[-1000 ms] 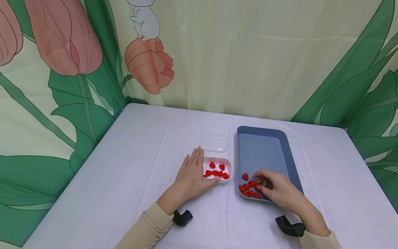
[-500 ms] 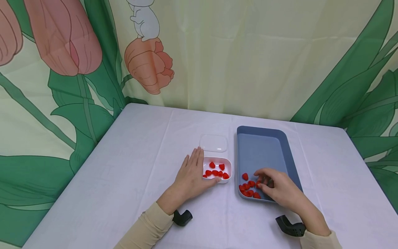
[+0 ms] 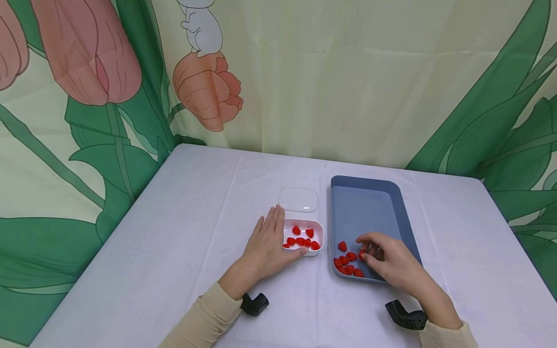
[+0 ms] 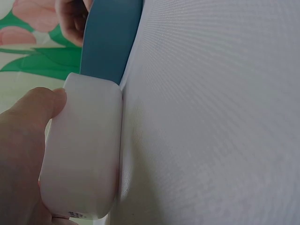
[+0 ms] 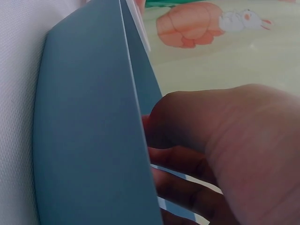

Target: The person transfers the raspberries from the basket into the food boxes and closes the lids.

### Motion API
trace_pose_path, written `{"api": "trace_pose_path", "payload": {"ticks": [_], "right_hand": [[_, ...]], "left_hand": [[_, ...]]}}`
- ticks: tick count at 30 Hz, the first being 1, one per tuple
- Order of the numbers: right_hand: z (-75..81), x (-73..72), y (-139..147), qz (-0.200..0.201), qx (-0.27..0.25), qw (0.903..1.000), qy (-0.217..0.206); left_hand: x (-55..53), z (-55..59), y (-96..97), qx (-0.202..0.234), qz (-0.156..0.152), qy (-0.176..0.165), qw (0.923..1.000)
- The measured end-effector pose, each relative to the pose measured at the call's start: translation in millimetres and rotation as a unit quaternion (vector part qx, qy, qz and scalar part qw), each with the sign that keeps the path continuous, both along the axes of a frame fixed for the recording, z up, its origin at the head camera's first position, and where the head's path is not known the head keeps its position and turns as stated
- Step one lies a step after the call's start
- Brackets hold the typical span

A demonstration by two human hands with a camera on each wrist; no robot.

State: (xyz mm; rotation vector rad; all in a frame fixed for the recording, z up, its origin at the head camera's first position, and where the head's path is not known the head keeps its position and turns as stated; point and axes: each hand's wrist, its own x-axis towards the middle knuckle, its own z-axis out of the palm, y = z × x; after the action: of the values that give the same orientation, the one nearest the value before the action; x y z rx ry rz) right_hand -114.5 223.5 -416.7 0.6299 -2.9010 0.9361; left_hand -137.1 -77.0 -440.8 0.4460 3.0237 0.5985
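My left hand (image 3: 271, 244) lies along the left side of a small white box (image 3: 322, 234), fingers straight and thumb at its near rim. Inside the box are several red raspberries (image 3: 300, 241). In the left wrist view, the thumb touches the upper edge of the white box (image 4: 86, 145). My right hand (image 3: 393, 263) is over the near part of a blue-grey tray (image 3: 363, 193), pinching one raspberry (image 3: 361, 254) between thumb and fingers. Other raspberries (image 3: 349, 269) cluster in the tray's near left corner. The tray's wall hides the fingertips in the right wrist view.
A clear lid (image 3: 298, 199) lies flat behind the white box. White cloth (image 3: 209, 203) covers the table, and the box and tray stand close together on it. Behind hangs a curtain (image 3: 326, 87) printed with tulips and a rabbit.
My right hand has drawn back slightly from the pile, and the pinched raspberry now stands apart from the others. The left hand and the box stay in place.
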Motion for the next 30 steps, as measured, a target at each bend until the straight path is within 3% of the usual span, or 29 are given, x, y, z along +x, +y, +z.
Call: {"api": "trace_pose_path", "payload": {"ticks": [16,30], "right_hand": [[0.3,-2.6,-5.4,0.005,-0.004,0.999,0.044],[7.0,-7.4,-12.6,0.008,-0.007,0.9992,0.038]], "left_hand": [[-0.3,-0.6,-0.7,-0.002,0.0,-0.001,1.0],[-0.1,-0.1,-0.6,-0.006,-0.005,-0.002,1.0]]}}
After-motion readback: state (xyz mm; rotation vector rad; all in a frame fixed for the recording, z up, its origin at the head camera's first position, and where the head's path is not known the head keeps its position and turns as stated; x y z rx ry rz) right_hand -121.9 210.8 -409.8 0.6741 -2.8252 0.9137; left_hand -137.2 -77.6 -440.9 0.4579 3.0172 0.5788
